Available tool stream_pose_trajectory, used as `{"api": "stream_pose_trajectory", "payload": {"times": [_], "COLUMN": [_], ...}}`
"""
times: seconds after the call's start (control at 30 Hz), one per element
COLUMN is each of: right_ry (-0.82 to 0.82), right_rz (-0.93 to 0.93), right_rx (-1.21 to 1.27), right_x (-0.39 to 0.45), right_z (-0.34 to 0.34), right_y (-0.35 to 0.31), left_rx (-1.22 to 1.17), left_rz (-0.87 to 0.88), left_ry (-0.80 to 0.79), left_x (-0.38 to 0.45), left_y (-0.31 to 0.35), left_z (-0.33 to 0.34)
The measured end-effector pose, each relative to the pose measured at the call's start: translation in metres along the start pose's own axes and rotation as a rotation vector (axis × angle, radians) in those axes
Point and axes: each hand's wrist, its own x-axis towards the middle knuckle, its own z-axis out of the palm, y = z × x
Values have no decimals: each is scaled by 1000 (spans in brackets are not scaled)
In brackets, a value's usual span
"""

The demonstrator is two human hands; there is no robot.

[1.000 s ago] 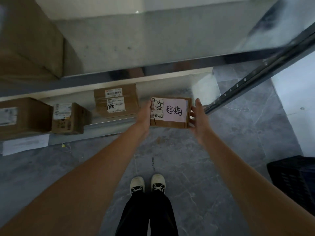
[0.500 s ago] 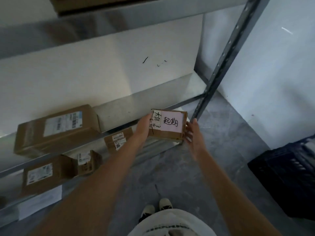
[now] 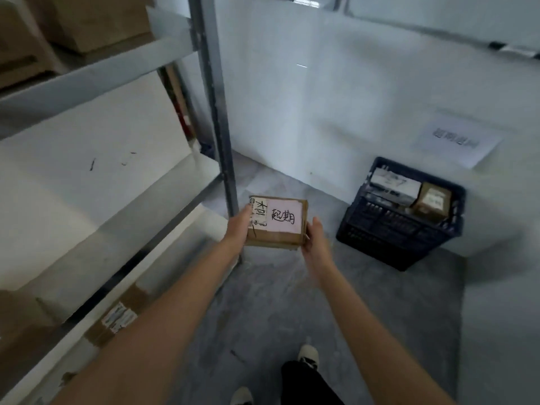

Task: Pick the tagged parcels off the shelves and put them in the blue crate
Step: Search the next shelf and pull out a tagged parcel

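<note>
parcel (image 3: 276,222) being held flat, both hands clamping short ends: left hand (image 3: 238,229), right hand (image 3: 317,239) | blue crate (image 3: 400,226) lying right of grip, right hand nearer

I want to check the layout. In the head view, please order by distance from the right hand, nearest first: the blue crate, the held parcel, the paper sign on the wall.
1. Held parcel: touching the right hand.
2. Blue crate: floor, to the right.
3. Paper sign: wall beyond crate.
</note>
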Motion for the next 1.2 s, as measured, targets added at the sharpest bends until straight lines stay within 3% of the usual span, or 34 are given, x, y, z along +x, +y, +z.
{"api": "stream_pose_trajectory", "payload": {"times": [0.23,0.57,0.8,1.2], "right_ry": [205,364,417,508], "right_rz": [0,107,172,263], "right_rx": [100,111,210,292], "right_x": [31,95,156,330], "right_z": [-119,-276,-340,-400], "right_y": [-39,-75,-89,-138], "left_rx": [148,219,332,419], "left_rz": [42,-34,-93,-260], "left_ry": [-178,-248,-326,-410], "left_x": [28,78,135,300], "left_y": [0,0,4,44], "left_z": [139,322,404,516]}}
